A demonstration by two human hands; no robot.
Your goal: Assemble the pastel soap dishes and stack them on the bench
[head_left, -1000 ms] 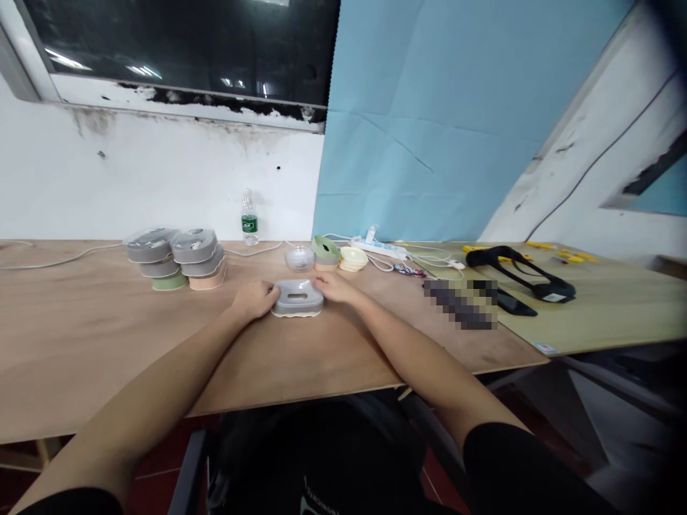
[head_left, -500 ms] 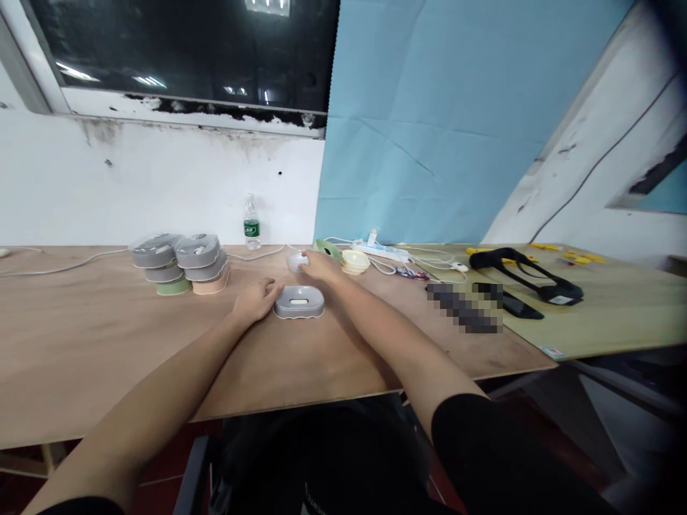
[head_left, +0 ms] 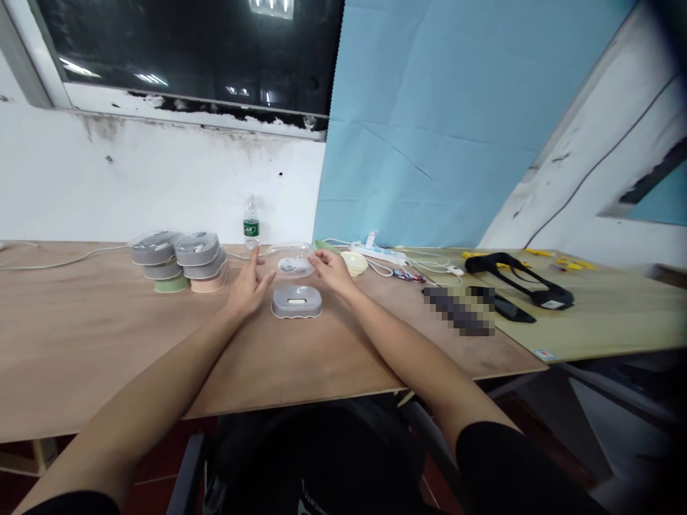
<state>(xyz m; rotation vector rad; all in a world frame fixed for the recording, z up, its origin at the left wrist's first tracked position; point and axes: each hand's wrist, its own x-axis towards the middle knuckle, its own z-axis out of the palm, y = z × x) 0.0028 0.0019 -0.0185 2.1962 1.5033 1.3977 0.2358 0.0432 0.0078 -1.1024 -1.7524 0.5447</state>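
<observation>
A clear plastic lid (head_left: 273,261) with a white printed round patch is held up over the table, its right end pinched in the fingers of my right hand (head_left: 333,273). My left hand (head_left: 247,287) is beside the lid's left end, thumb and fingers spread, with nothing in it. Below the lid, a grey oval box (head_left: 297,310) with a wavy pale rim and a small light slot-like piece on top rests on the table, touched by neither hand. Cream-coloured stacked cups or dishes (head_left: 355,263) stand just beyond my right hand. Something green behind that hand is mostly hidden.
Two stacks of similar lidded boxes (head_left: 153,252) stand to the left. A water bottle (head_left: 251,225) is by the wall. A power strip (head_left: 380,253) with white cables lies behind. Rightward are a black strap-like frame (head_left: 547,295), a dark flat device (head_left: 514,310) and yellow pieces (head_left: 574,264).
My right hand has lifted the clear lid and brought it over the grey box. My left hand has left the box's side, moving up and opening toward the lid.
</observation>
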